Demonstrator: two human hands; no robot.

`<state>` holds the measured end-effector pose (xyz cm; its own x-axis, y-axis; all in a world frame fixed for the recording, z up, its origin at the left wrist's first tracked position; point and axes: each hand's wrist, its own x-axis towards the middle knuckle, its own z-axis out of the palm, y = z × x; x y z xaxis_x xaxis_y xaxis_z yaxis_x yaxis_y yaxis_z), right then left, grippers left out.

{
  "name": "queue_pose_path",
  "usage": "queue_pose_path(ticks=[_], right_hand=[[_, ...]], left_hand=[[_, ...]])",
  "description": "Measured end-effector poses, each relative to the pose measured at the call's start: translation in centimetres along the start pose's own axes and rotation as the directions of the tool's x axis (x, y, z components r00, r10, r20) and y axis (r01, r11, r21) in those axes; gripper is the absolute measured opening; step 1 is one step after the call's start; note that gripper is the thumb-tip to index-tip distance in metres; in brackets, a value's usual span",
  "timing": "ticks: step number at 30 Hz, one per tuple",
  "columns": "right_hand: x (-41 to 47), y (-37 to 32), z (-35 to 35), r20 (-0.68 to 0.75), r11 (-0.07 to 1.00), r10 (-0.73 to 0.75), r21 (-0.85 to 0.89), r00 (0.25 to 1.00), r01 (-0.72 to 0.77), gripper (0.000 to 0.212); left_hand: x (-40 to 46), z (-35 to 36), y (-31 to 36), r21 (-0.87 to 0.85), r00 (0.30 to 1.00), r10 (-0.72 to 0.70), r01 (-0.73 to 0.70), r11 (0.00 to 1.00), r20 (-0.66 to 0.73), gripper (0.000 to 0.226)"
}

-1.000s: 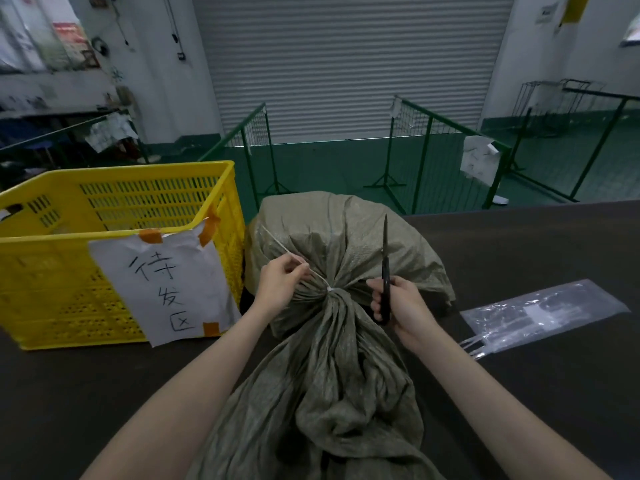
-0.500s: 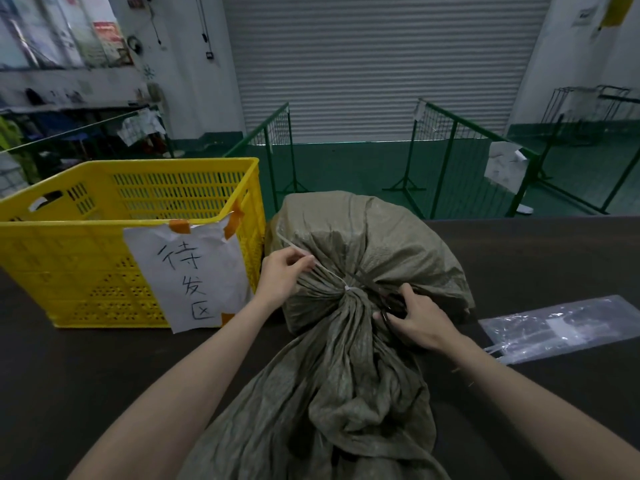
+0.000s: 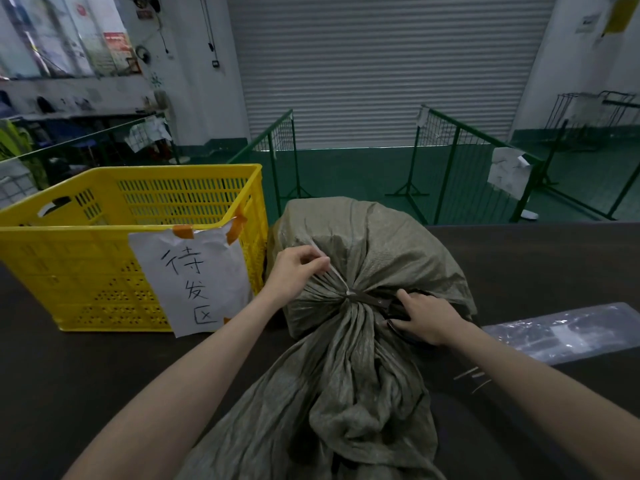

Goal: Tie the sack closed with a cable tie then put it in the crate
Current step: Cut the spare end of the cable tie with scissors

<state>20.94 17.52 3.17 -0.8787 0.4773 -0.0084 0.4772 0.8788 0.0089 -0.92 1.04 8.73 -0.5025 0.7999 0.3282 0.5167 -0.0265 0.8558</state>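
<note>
While the head view looks down: both hands work at the sack's neck.
Sack: the green sack (image 3: 374, 251) lies on the dark tabletop (image 3: 554, 265), just beside the yellow crate (image 3: 104, 258).
Cable tie: the white cable tie (image 3: 341, 280) goes around the bunched neck.
Left hand: the left hand (image 3: 298, 268) has its fingers pinched on the tie's loose end.
Right hand: the right hand (image 3: 427, 317) has its fingers closed on dark scissors (image 3: 377, 301), with the blades at the tie.
Bag: a clear plastic bag (image 3: 568, 332) lies to the right.

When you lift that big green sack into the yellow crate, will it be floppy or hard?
Probably both. The loose neck of the sack lies crumpled in soft folds below the cable tie, so it will likely flop. The tied part bulges round and full, so it should hold its shape and may feel heavy. Its woven cloth looks wrinkled, so probably not slippery.
</note>
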Motion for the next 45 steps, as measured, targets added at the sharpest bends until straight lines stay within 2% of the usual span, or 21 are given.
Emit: queue_pose_path(ticks=[4,12,20,27,35,41,45], right_hand=[[0.5,0.4,0.0,0.004,0.998,-0.034,-0.06,0.999,0.034,0.052],[1.1,0.2,-0.4,0.048,0.997,-0.042,-0.056,0.998,0.045,0.06],[0.8,-0.7,0.6,0.077,0.999,0.005,-0.038,0.997,-0.002,0.05],[0.6,-1.3,0.5,-0.019,0.971,-0.012,-0.24,1.0,0.007,0.056],[0.4,-1.6,1.2,0.011,0.985,0.008,-0.175,1.0,-0.006,0.055],[0.4,-2.1,1.1,-0.014,0.965,-0.001,-0.263,1.0,-0.002,0.056],[0.3,-2.6,0.6,-0.007,0.967,0.001,-0.254,1.0,-0.002,0.056]], left_hand=[[0.1,0.4,0.8,-0.004,1.0,0.002,-0.002,1.0,0.03,0.011],[0.4,1.0,1.5,0.034,0.999,0.033,-0.034,0.999,0.041,0.014],[0.7,0.8,1.7,0.068,0.999,0.028,-0.029,0.997,0.02,0.016],[0.7,0.6,1.6,0.099,1.0,0.016,-0.016,0.995,0.003,0.013],[0.7,0.3,0.8,0.121,0.998,-0.018,0.025,0.992,-0.062,0.012],[0.3,0.0,0.4,0.1,0.994,-0.047,0.056,0.993,-0.094,0.011],[0.3,0.1,0.6,0.099,0.995,-0.042,0.051,0.994,-0.089,0.01]])
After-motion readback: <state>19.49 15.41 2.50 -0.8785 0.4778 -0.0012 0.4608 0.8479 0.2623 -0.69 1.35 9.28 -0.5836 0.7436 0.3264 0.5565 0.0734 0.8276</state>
